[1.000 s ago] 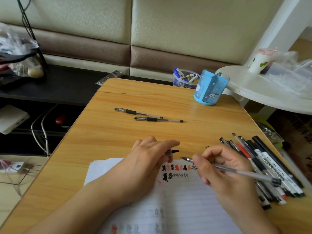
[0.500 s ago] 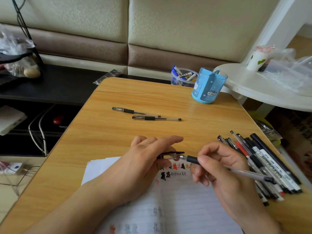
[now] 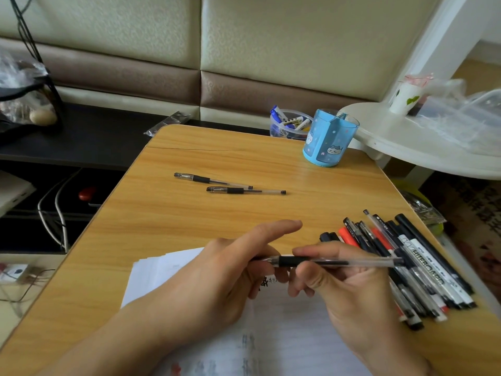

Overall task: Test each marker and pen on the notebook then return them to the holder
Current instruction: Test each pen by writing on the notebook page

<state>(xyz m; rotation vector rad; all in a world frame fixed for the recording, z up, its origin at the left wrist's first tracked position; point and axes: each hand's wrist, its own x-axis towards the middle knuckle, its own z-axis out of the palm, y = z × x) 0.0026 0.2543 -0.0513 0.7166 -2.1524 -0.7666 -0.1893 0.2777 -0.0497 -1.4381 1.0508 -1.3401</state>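
Both hands hold one clear gel pen point(image 3: 352, 263) level above the notebook point(image 3: 292, 337). My right hand point(image 3: 344, 289) grips its barrel by the black grip. My left hand point(image 3: 217, 278) pinches the cap end, which meets the pen's tip. A row of small written marks shows on the page between the hands. A pile of several pens and markers point(image 3: 412, 267) lies to the right of the notebook. Two capped clear pens point(image 3: 230, 185) lie mid-table. The blue pen holder point(image 3: 328, 138) stands at the far right of the table.
A clear tub of small markers point(image 3: 288, 123) sits behind the holder. A white round side table point(image 3: 423, 150) with a cup and plastic bags overlaps the wooden table's far right corner. A dark shelf with cables lies to the left.
The cap in my left hand and the pen in my right have come together; the pen went from tilted writing pose to level, and now the cap covers the tip.
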